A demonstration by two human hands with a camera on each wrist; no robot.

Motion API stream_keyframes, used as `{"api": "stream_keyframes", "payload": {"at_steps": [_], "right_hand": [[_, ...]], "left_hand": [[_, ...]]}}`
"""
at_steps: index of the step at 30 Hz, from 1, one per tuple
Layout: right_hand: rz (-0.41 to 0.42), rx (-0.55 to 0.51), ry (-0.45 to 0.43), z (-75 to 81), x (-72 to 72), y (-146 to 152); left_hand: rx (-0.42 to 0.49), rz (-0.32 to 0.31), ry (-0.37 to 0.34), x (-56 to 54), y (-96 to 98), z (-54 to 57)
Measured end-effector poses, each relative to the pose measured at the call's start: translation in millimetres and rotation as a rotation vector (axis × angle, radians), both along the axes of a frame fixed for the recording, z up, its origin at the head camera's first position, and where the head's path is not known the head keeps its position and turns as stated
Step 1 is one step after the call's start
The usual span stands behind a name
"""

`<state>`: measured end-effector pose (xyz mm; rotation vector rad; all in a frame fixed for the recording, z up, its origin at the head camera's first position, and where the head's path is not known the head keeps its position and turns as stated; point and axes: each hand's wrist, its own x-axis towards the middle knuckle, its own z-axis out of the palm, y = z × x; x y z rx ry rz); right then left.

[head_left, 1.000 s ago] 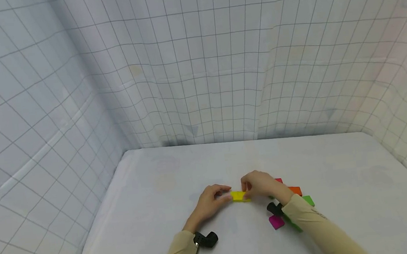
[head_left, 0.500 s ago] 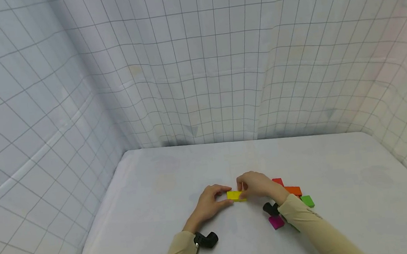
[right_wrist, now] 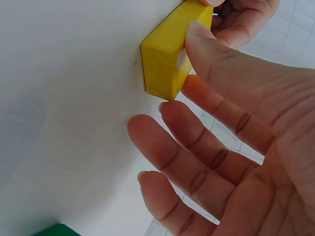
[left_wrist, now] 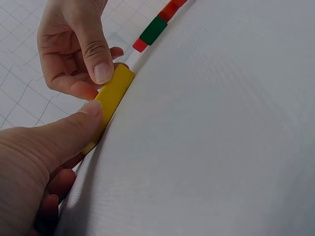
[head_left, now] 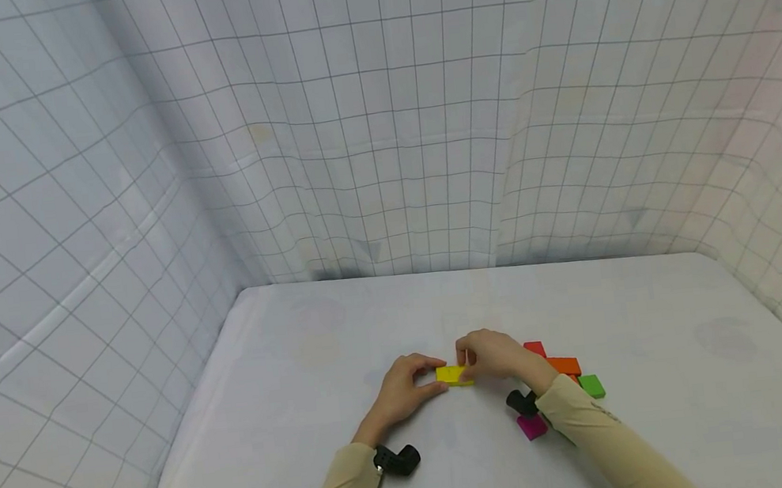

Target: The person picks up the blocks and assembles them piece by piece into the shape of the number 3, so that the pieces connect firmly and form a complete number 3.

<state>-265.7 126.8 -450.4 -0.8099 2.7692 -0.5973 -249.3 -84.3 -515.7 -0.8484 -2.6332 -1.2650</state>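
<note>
A bright yellow block [head_left: 450, 375] lies flat on the white table, between the two hands. My left hand [head_left: 401, 392] pinches its left end, the thumb [left_wrist: 88, 118] on the near side. At the right end, my right hand [head_left: 496, 356] grips the same block, with its thumb [right_wrist: 211, 49] against the near face and the index finger behind. The other right-hand fingers hang bent below the block in the right wrist view. Whether the yellow is one block or two pushed together I cannot tell.
Right of the hands lie a red block [head_left: 534, 349], an orange block [head_left: 564, 366], a light green block [head_left: 592, 387] and a magenta block [head_left: 532, 426], partly under the right forearm. The left wrist view shows a dark green block [left_wrist: 153, 31]. Gridded white curtains surround the table.
The right hand and the yellow block slid slightly left, bringing the block between the left thumb and fingers. Over the last half second both hands have stayed nearly still.
</note>
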Motion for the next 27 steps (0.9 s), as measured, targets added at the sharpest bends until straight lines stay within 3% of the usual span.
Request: {"api": "stream_keyframes", "payload": {"at_steps": [11,17,27], "right_hand": [[0.018,-0.048,0.048,1.5,0.6,11],[-0.044,-0.12,0.108,5.6,-2.3,34],[-0.123,-0.108,0.013,2.0,-0.1,65]], "left_hand": [[-0.003,0.01,0.014,0.9,1.4,-0.9],[-0.019,0.031,-0.027,2.5,3.1,-1.0],[-0.035,0.039,-0.034,2.3,2.0,-0.7]]}}
